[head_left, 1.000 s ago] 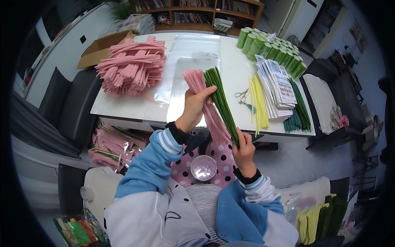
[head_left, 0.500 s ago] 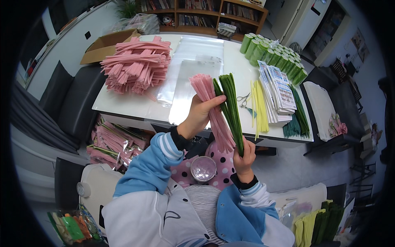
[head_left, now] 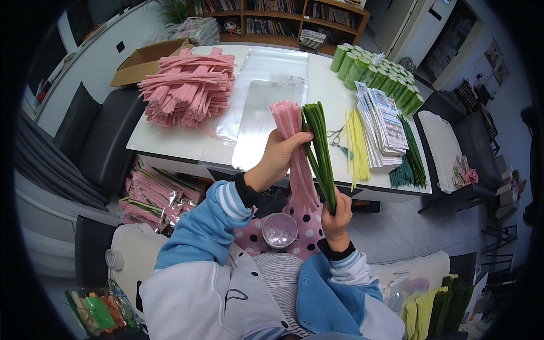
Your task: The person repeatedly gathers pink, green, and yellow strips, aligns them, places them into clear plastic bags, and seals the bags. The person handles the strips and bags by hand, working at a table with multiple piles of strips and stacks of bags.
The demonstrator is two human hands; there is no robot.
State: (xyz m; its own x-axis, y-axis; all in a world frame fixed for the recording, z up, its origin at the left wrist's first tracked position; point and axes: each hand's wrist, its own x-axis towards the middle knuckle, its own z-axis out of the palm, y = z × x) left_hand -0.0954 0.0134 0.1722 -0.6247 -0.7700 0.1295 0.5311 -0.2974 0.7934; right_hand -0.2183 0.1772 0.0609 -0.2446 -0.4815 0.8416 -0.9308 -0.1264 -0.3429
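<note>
My left hand [head_left: 276, 160] is closed around a bundle of pink chenille stems [head_left: 304, 180], its thumb reaching across to a bundle of dark green chenille stems [head_left: 321, 148]. Lower down, my right hand [head_left: 337, 217] grips the bottom end of the green stems. Both bundles are held side by side, nearly upright, above my lap and the table's near edge. Beneath them a round clear tub [head_left: 280, 231] sits on my lap against pink dotted fabric. My left fingers are partly hidden behind the pink stems.
On the white table [head_left: 170, 139] lie a pile of pink stems [head_left: 187, 88], clear plastic sheets [head_left: 272, 85], scissors [head_left: 336, 136], yellow stems [head_left: 356, 150], printed leaflets [head_left: 382, 122] and green rolls [head_left: 374, 76]. Packed pink bundles [head_left: 156, 195] lie below at left. A cardboard box [head_left: 136, 65] stands behind the pile.
The pink bundle has shifted slightly right and turned more upright, its top now closer to the green bundle. My left hand moved a little right with it; the right hand stays nearly put.
</note>
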